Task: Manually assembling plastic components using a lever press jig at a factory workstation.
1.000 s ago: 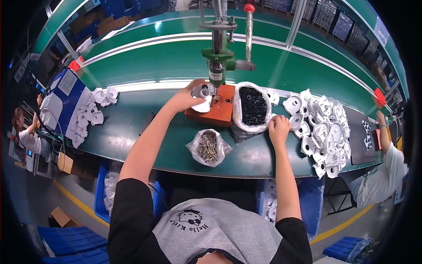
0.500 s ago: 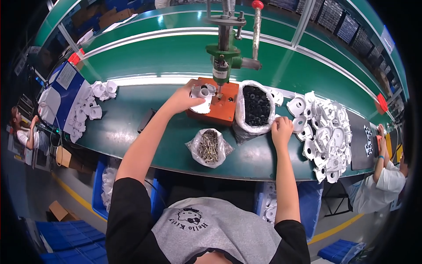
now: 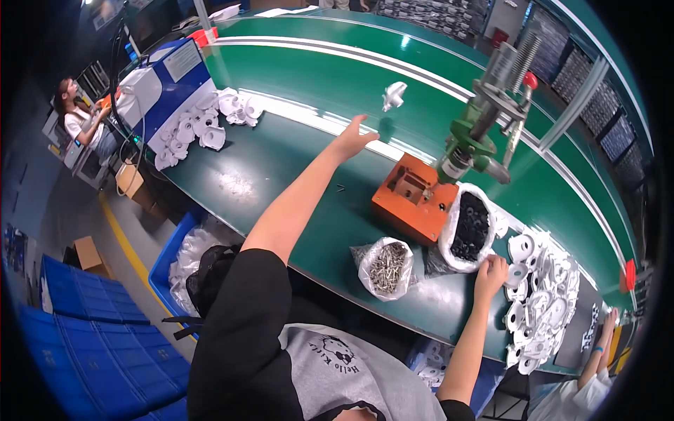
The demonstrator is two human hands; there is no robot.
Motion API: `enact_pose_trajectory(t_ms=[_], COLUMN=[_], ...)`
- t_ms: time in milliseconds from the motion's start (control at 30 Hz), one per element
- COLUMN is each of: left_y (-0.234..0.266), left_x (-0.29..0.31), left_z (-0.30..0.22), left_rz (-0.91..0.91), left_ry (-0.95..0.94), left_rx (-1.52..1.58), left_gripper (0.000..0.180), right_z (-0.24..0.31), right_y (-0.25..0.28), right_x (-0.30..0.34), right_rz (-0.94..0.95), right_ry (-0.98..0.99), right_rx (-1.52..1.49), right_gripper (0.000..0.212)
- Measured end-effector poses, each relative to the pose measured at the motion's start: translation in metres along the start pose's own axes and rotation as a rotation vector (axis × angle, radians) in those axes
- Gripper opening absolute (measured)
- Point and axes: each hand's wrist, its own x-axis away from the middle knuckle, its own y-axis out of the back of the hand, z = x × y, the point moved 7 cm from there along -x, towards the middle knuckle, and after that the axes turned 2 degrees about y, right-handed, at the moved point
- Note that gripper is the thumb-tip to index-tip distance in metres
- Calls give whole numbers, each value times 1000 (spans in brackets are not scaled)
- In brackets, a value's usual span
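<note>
My left hand [image 3: 353,139] reaches over the far edge of the bench, fingers apart and holding nothing. Beyond it, a white moulded plastic part [image 3: 394,96] is over the green belt [image 3: 316,70], a dark patch below it; whether it touches the belt I cannot tell. My right hand [image 3: 493,272] has its fingers curled at the near right edge of a white bag [image 3: 446,245] of black plastic pieces [image 3: 472,226]. What those fingers hold, if anything, is hidden. Left of that bag is a green hand press [image 3: 467,151] with an orange base [image 3: 404,217], no white part on it.
A smaller bag of screws [image 3: 387,270] stands nearer me. White plastic parts pile up at the right [image 3: 540,302] and far left [image 3: 189,133], beside a blue-and-white machine [image 3: 165,77]. Loose screws [image 3: 340,188] lie on the bench [image 3: 281,168]. Co-workers sit at both sides.
My left hand has moved from the press base toward the belt and let go of the white plastic part. The view has swung left. My right hand stays by the bag of black pieces.
</note>
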Motion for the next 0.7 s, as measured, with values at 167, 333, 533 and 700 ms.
enact_pose_trajectory(t_ms=[167, 333, 533, 700], left_y=[121, 270, 327, 337], left_x=[-2, 46, 62, 79], left_z=[61, 90, 142, 158], left_rz=[-370, -775, -603, -703], left_ry=[-75, 240, 579, 494], left_rx=[-465, -1139, -1346, -1228], left_gripper=[66, 59, 47, 31], right_z=[-28, -20, 0, 24], right_y=[12, 20, 24, 29], right_x=[17, 20, 32, 35], right_rz=[-191, 5, 225, 295], right_ry=[-204, -433, -236, -213], right_rx=[-222, -121, 264, 287], right_gripper=[11, 22, 22, 17])
